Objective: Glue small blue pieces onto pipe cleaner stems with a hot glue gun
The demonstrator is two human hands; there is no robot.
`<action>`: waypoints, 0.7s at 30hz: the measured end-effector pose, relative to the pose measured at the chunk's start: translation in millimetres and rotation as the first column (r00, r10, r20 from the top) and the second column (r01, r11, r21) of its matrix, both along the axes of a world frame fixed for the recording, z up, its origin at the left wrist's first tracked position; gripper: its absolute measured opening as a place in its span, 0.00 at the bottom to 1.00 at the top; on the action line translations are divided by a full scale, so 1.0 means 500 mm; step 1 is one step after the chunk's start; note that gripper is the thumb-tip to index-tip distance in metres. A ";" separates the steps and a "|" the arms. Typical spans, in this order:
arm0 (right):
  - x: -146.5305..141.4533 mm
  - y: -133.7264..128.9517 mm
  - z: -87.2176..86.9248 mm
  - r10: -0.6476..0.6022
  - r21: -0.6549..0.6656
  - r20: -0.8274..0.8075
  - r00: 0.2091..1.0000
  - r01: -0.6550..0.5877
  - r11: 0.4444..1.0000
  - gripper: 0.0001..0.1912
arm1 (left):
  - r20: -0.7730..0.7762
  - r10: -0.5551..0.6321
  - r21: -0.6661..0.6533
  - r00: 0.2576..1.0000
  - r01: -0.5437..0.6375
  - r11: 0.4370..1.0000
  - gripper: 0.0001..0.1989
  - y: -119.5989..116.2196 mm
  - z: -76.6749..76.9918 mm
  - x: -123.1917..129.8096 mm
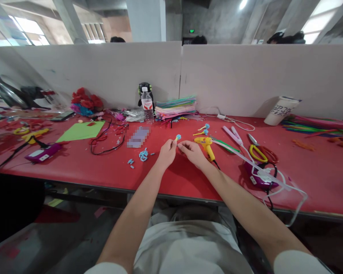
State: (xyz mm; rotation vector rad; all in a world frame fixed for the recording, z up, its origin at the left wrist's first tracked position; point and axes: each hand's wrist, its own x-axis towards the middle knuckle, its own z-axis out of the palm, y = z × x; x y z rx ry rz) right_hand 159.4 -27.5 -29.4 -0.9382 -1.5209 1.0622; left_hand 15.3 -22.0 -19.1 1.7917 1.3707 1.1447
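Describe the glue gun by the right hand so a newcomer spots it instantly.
On the red table, find the right hand. Just to its right lies the yellow glue gun, handle toward the near edge. Its pistol shape sets it apart from the pink tool and scissors farther right.

We're getting fairly even, slightly dull light over the red tabletop (pixel 125 179), while the left window (pixel 28 26) and right window (pixel 326 15) are blowing out white and a ceiling lamp (pixel 242 4) is glaring. The floor (pixel 74 247) is sinking into gloom. We're seeing wide-angle stretch toward the edges, mushy detail on the little blue-topped piece (pixel 178 136), and a pixelated patch (pixel 138 137) that's hiding something.
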 end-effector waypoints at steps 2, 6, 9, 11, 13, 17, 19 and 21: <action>0.000 -0.001 0.002 0.031 -0.012 -0.011 0.999 -0.031 0.999 0.16 | 0.008 -0.014 0.001 1.000 0.014 1.000 0.16 0.001 -0.002 0.000; 0.002 -0.006 0.011 0.053 -0.019 -0.014 0.999 -0.053 0.998 0.17 | 0.036 -0.058 -0.012 0.998 0.059 0.998 0.16 0.002 0.000 -0.001; 0.005 -0.011 0.020 -0.004 -0.020 0.030 1.000 0.005 1.000 0.18 | 0.054 -0.069 -0.024 0.996 0.070 0.997 0.16 0.001 0.003 -0.002; 0.007 -0.014 0.023 -0.046 -0.018 0.057 0.997 0.047 0.999 0.19 | 0.056 -0.062 -0.025 0.996 0.063 0.998 0.16 0.000 0.005 -0.002; 0.008 -0.014 0.023 -0.050 -0.014 0.068 0.996 0.051 0.999 0.19 | 0.051 -0.058 -0.026 0.997 0.059 0.998 0.16 -0.001 0.007 -0.002; 0.009 -0.012 0.017 0.015 -0.009 0.051 0.999 -0.015 1.000 0.17 | 0.027 -0.074 -0.017 0.997 0.075 0.997 0.16 -0.001 0.009 -0.001; 0.009 -0.011 0.017 0.032 -0.009 0.040 0.999 -0.032 0.999 0.17 | 0.030 -0.084 -0.011 0.996 0.085 0.996 0.16 0.001 0.008 -0.002; 0.010 -0.013 0.022 0.019 -0.001 0.049 0.999 -0.019 1.000 0.17 | 0.049 -0.085 -0.006 0.995 0.085 0.996 0.16 0.003 0.005 -0.005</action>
